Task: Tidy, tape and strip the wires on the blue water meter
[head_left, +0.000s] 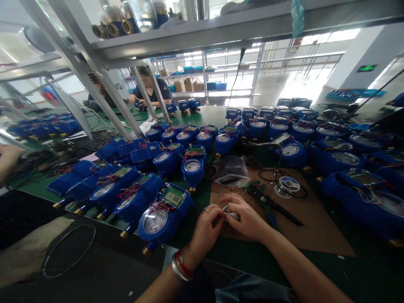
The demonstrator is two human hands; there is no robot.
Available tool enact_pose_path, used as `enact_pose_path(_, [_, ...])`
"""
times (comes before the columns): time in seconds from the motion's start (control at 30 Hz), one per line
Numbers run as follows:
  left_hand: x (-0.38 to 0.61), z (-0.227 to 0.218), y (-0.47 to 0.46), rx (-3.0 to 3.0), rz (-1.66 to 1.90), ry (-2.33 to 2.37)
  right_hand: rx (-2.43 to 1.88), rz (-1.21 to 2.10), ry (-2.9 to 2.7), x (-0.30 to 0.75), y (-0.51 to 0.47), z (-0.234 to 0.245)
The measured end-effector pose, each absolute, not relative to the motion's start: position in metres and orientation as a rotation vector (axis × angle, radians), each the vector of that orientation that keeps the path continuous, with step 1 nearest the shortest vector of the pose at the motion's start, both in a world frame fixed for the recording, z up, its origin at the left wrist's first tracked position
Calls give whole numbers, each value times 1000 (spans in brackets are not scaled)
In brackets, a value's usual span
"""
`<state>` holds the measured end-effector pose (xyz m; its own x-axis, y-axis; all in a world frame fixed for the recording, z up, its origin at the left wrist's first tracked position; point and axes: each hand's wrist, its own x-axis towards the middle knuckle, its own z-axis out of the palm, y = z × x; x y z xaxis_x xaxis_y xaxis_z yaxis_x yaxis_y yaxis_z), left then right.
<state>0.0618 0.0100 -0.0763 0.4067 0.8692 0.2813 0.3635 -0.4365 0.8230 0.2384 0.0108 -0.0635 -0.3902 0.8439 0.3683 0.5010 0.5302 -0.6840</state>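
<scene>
My left hand point(206, 229) and my right hand point(248, 216) meet over the near edge of the brown mat point(315, 233) that lies on the green worktop point(362, 269), and between them I pinch a small pale part point(231, 215); the fingers of both hands are curled close around it, so most of it is hidden and I cannot tell what it is. A ring sits on one left finger, and bangles with a red band point(180, 265) circle my left wrist. Just to the right of my right hand, a pair of green-handled pliers point(268, 202) lies on the mat, its dark handles pointing away to the right. Farther back on the mat is a small spool of solder point(288, 184) with a black cable looped around it, and beside that a clear plastic bag point(233, 170). To the left of my hands, the nearest blue water meter point(164, 212) lies at the worktop's edge with its round dial and small green display facing up and red wires across it. Many more blue meters point(192, 166) crowd the worktop in rows on the left, behind and on the right. At the far end, another person point(148, 90) sits handling a meter.
</scene>
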Motion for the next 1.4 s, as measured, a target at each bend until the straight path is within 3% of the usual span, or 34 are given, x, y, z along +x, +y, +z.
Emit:
enact_pose_path(0.6, [56, -76, 0, 2306, 1109, 985, -1023, 1108, -1826, 240, 11, -62])
enact_pose_path(1.4, [59, -76, 9, 1885, 1042, 1166, -1116, 1144, -1597, 254, 18, -65])
